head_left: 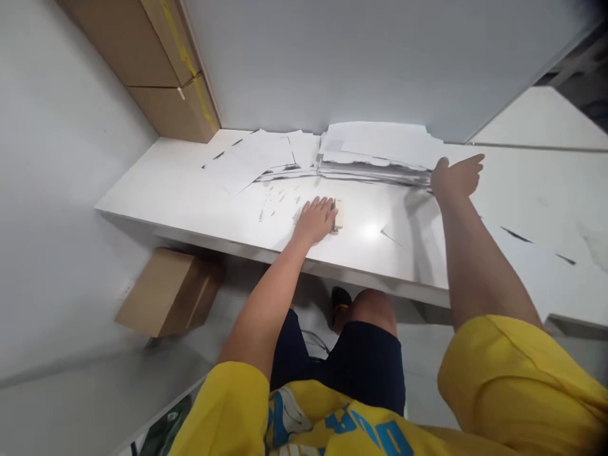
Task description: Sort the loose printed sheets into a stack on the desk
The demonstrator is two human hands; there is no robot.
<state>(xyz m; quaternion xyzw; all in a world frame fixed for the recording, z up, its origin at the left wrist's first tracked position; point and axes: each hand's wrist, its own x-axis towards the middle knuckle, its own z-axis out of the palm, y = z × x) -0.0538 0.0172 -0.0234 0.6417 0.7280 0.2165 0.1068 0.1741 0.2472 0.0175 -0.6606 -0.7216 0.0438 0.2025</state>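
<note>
My left hand [315, 221] lies palm down on the white table, fingers stretched out. Its thumb side meets the edge of a small beige block-like object [339, 214], whose exact kind I cannot make out. At the right end of a thick stack of white paper [380, 142] is my right hand [456, 178], fingers extended and pointing right. Its inner side is close to the stack's edge; whether it touches is unclear. Left of the stack, looser white sheets [247, 158] lie fanned out, some with dark edges.
The white table [137, 180] runs along a grey panel [323, 63]. Cardboard boxes [166, 107] stand at its back left, and another cardboard box [159, 291] is below on the left. Small dark paper scraps [517, 234] lie on the right.
</note>
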